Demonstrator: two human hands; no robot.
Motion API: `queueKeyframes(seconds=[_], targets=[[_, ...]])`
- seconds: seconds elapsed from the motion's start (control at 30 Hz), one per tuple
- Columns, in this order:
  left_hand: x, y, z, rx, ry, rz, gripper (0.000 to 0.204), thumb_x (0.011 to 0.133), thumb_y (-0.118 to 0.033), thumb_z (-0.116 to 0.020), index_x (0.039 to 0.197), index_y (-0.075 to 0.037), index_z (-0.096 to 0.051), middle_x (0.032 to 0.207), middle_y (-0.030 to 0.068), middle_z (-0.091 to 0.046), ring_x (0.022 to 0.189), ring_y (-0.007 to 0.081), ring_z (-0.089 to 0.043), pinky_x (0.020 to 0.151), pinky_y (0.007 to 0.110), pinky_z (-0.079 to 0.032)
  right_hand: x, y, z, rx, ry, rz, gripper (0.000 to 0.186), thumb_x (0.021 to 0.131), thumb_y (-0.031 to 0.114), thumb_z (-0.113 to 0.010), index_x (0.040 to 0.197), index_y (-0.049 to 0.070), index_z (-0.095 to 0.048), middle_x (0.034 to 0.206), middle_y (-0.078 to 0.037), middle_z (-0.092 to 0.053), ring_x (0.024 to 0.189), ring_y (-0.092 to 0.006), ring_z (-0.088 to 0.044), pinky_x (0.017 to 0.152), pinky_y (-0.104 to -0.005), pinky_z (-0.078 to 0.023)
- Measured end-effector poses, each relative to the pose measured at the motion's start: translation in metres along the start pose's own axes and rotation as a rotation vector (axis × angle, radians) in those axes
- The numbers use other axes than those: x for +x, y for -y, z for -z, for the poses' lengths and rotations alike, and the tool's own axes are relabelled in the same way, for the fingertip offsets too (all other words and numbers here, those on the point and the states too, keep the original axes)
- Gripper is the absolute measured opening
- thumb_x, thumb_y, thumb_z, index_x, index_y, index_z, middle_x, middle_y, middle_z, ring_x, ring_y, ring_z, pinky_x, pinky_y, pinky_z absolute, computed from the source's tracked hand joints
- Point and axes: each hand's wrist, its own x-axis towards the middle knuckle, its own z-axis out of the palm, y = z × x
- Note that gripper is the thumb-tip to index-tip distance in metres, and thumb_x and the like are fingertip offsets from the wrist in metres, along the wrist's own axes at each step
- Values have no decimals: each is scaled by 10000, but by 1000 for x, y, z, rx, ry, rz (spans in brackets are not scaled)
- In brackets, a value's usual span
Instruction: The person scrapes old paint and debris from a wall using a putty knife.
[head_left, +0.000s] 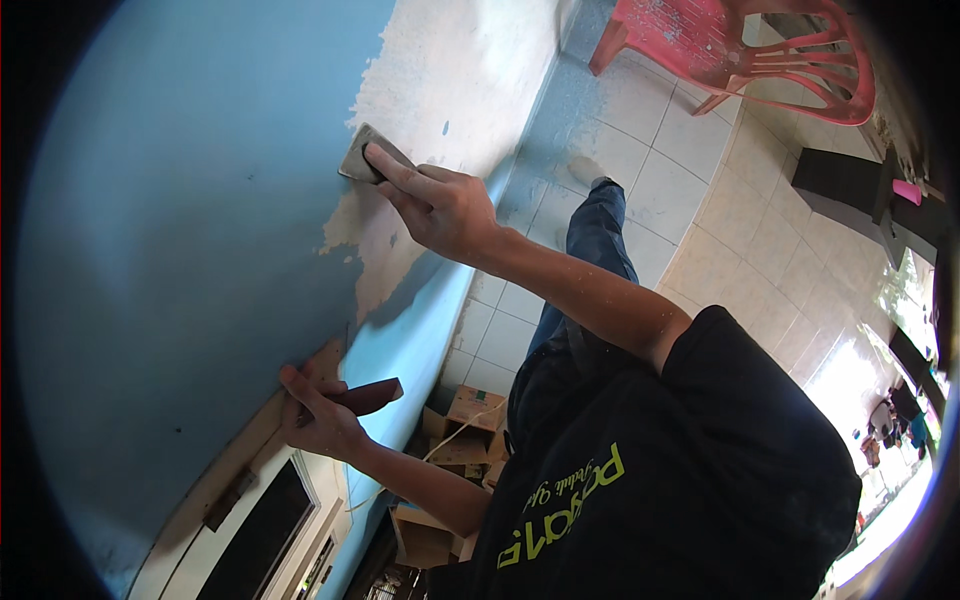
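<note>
The wall work looks part-way along: a ragged-edged, whitish bare patch [460, 60] runs down the far stretch of the smooth, light-blue painted wall [190, 170], narrowing to a tongue below the person's right grip [440, 210], while the broad area to its left and the strip beneath it keep their blue coat. A few blue flecks sit inside the pale area, so even the bared part seems not wholly clean, and its irregular border suggests unfinished edges. Bluish-white dust lies along the wall's foot on the pale square-tiled floor [640, 175], and whitish specks mark the red plastic chair [680, 40]. The flat, grey, straight-edged scraper blade [356, 156] lies at the patch's left edge, right at the fingertips of the right grip, which pinches it with one finger stretched along its face; it appears to rest against the wall, though the exact contact is hard to judge. Lower down, well apart from the scraper, the left grip [325, 428] has closed fingers pinching a dark reddish-brown, slightly curled flat piece [370, 397], perhaps abrasive paper; its free end sticks out to the right, towards the wall's brightly lit lower part.
</note>
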Motion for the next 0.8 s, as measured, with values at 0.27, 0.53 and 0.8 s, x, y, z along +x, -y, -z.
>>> queueKeyframes(seconds=[0.27, 0.53, 0.8], targets=[[-1, -3, 1, 25, 28, 7, 649, 884, -585, -572, 746, 37, -695, 488, 46, -580, 473, 117, -562, 609, 299, -480, -3, -4, -6, 63, -41, 23, 469, 899, 167, -647, 1351, 170, -520, 686, -99, -653, 516, -192, -609, 466, -314, -484], [0, 2, -1, -3, 2, -11, 626, 884, -567, -587, 760, 37, -700, 470, 40, -563, 458, 123, -547, 580, 293, -464, -6, -3, -2, 25, 6, 21, 476, 901, 155, -638, 1359, 168, -510, 689, -94, -657, 516, -169, -601, 473, -304, -495], [2, 1, -3, 9, 11, 6, 626, 889, -566, -579, 718, 25, -692, 476, 40, -570, 467, 124, -551, 607, 313, -472, -12, -9, -10, 56, -37, 9, 475, 901, 229, -629, 1359, 232, -504, 734, -89, -663, 546, -230, -626, 478, -349, -504]])
